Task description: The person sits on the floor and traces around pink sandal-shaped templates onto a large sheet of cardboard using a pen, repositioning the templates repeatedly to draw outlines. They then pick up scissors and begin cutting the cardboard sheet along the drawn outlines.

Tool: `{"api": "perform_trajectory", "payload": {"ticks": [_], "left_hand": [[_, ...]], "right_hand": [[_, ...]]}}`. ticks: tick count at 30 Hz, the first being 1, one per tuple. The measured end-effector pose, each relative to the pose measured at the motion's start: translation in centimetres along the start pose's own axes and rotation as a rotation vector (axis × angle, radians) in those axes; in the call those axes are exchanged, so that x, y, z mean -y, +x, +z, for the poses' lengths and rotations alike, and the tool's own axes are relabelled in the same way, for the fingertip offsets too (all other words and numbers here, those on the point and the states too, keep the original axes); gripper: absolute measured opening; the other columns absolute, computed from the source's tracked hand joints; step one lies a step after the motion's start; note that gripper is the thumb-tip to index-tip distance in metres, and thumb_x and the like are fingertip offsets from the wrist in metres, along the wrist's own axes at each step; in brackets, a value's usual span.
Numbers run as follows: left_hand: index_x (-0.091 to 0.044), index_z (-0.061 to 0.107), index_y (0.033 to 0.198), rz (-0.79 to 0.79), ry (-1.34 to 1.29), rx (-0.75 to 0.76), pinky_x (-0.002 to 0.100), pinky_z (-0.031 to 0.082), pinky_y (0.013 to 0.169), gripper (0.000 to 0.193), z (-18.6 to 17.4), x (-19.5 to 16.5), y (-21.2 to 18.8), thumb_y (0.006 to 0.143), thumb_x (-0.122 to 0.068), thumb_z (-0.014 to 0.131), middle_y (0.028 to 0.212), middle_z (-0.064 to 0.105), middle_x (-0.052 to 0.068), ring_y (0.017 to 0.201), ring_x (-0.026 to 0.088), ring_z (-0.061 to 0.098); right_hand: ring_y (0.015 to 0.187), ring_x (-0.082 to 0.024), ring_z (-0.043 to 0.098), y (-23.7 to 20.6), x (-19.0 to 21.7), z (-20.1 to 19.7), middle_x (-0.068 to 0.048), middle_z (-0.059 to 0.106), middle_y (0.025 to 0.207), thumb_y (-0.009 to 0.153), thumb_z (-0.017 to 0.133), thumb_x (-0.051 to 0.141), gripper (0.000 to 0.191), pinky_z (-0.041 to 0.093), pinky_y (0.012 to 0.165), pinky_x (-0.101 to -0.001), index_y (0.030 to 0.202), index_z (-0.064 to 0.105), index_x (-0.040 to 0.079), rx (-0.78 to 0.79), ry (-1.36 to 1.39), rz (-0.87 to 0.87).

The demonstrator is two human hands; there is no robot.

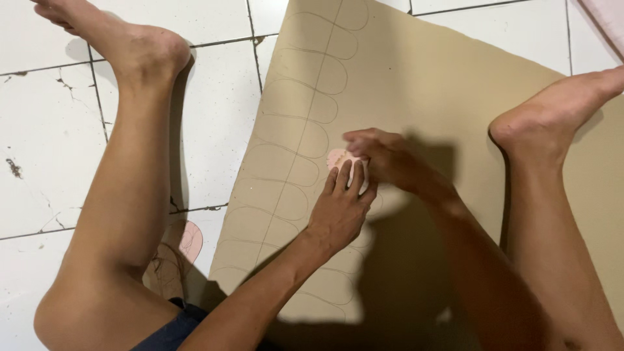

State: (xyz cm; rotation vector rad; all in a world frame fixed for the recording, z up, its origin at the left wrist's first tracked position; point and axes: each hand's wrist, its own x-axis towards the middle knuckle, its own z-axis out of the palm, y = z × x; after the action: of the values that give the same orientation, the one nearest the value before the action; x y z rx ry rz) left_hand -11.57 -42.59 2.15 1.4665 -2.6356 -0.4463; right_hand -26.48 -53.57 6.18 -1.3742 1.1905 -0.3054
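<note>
Pink template (336,158): small, flat, rounded; judged light, thin and stiff, best pinned flat from above. Lies on tan sheet (416,84) spread over tiled floor (39,123). Left hand (339,211): fingers extended, pressing it down. Right hand (380,155): fingers curled; any tool inside hidden. Template mostly covered; traced outlines faint

Open room is found over the upper and right parts of the tan sheet (416,78), beyond the hands. The way to the left is barred by the left leg (123,195), and the right is closed off by the right leg (552,214).
</note>
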Motion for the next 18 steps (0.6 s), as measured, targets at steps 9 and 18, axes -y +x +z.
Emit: {"api": "perform_trajectory", "payload": {"ticks": [9,18], "left_hand": [[-0.003,0.038,0.149,-0.063,-0.068,0.029,0.059,0.028,0.119,0.076,0.2,0.0,-0.1,0.081,-0.013,0.071,0.153,0.037,0.028,0.147,0.047,0.030],[-0.008,0.042,0.150,-0.086,-0.116,0.064,0.061,0.030,0.117,0.076,-0.1,-0.3,0.2,0.079,-0.009,0.068,0.150,0.043,0.019,0.144,0.045,0.033]], "right_hand": [[0.090,-0.021,0.067,4.8,3.0,2.1,-0.015,0.072,0.104,0.096,0.051,0.026,0.039,0.053,0.078,-0.0306,0.115,0.067,-0.003,0.093,-0.471,-0.524],[0.051,-0.032,0.032,4.9,4.4,4.2,-0.024,0.038,0.054,0.083,0.059,0.012,0.035,0.038,0.049,-0.0492,0.058,0.042,-0.006,0.205,-0.671,-0.124]]}}
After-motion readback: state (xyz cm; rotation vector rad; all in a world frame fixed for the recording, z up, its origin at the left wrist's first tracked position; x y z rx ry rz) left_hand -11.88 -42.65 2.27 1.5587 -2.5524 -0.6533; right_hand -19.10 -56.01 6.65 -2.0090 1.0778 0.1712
